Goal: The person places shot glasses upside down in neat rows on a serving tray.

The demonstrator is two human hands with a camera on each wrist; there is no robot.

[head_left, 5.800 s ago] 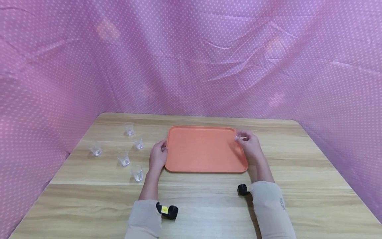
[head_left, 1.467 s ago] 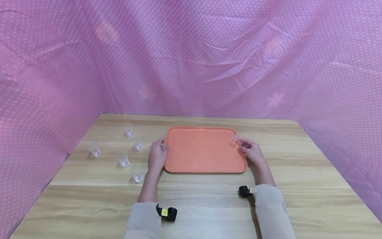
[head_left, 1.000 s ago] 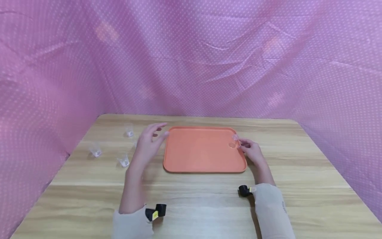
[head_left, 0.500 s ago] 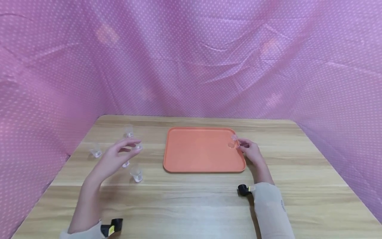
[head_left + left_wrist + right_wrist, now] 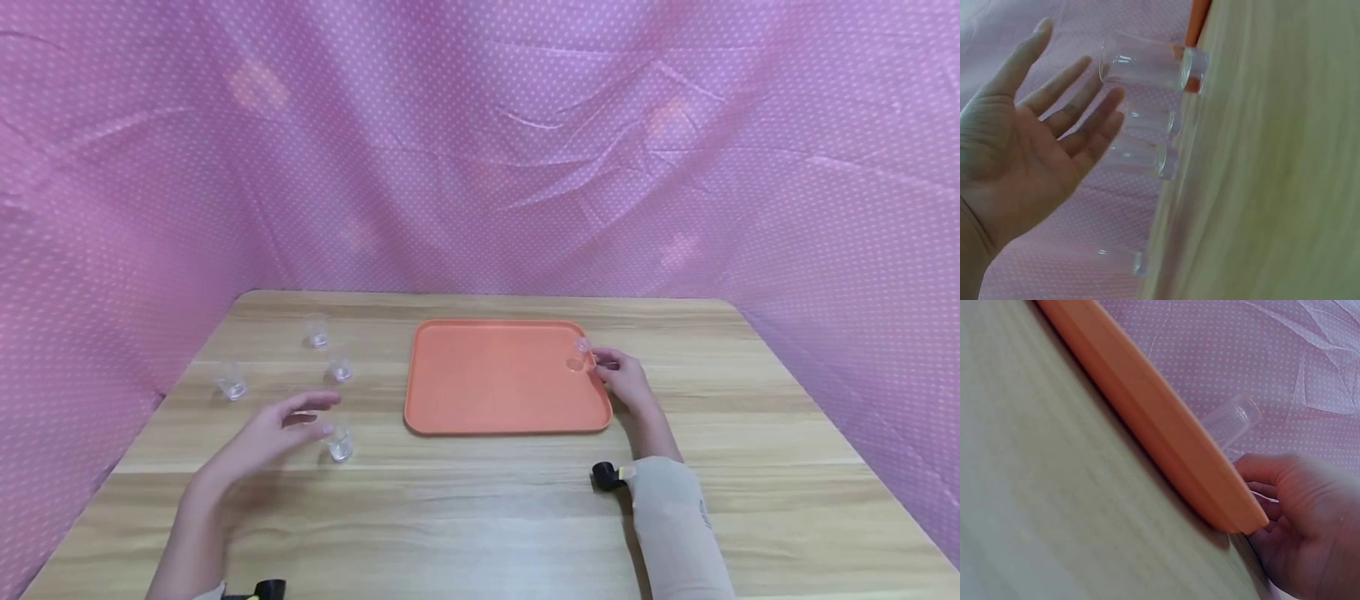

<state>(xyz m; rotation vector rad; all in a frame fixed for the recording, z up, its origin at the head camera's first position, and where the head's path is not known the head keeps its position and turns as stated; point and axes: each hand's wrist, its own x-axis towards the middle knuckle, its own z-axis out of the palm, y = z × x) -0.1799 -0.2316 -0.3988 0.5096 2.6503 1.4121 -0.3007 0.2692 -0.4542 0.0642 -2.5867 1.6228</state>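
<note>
My left hand (image 5: 273, 429) is open, fingers spread and thumb apart, right beside a small clear shot glass (image 5: 341, 446) on the table. In the left wrist view that glass (image 5: 1147, 62) stands just past the fingertips, and nothing lies in the palm. My right hand (image 5: 626, 383) holds the right rim of an orange tray (image 5: 495, 375), thumb and fingers curled at its edge. Upside down on the tray, close to those fingertips, stands another shot glass (image 5: 581, 346); the right wrist view shows this glass (image 5: 1232, 422) behind the rim.
More upright shot glasses stand on the left of the wooden table (image 5: 480, 517): a left one (image 5: 232, 385), a far one (image 5: 317, 333) and a middle one (image 5: 341, 368). My left hand hides another spot among them. Pink dotted cloth (image 5: 480, 167) hangs around the table.
The right hand set the shot glass upside down on the tray, then moved to the rim. My left hand let go of the tray's left edge and moved left and nearer, to the shot glasses.
</note>
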